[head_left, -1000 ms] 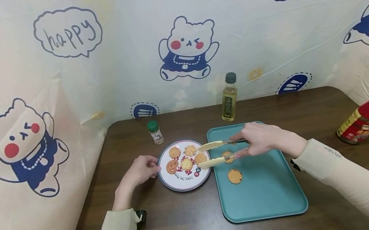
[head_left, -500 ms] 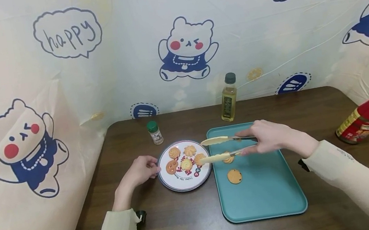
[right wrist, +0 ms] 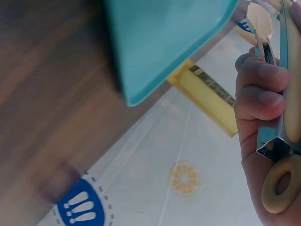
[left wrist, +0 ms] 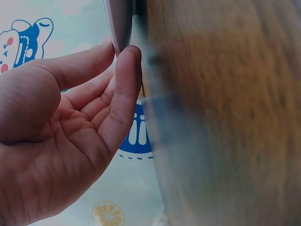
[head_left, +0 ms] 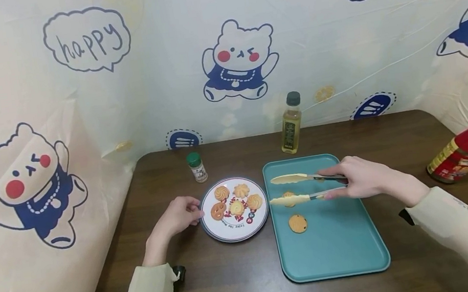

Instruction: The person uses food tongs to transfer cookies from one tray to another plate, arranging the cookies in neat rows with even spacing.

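Tongs (head_left: 292,199) in your right hand (head_left: 361,178) have shifted since the earlier frame, from over the plate (head_left: 215,227) to over the tray (head_left: 333,246). Your right grip holds the tongs by their handles; their two arms stand wide apart, tips directed toward the plate. Just past the tips, the plate carries five cookies (head_left: 236,208). Under the lower tong arm, a swirled cookie (head_left: 286,194) lies partly hidden on the tray; nearer you than the right grip lies a dark-flecked cookie (head_left: 298,224). Your left hand (head_left: 179,216) pinches the plate's left edge. Beyond the right grip, an oil bottle (head_left: 291,128) stands upright.
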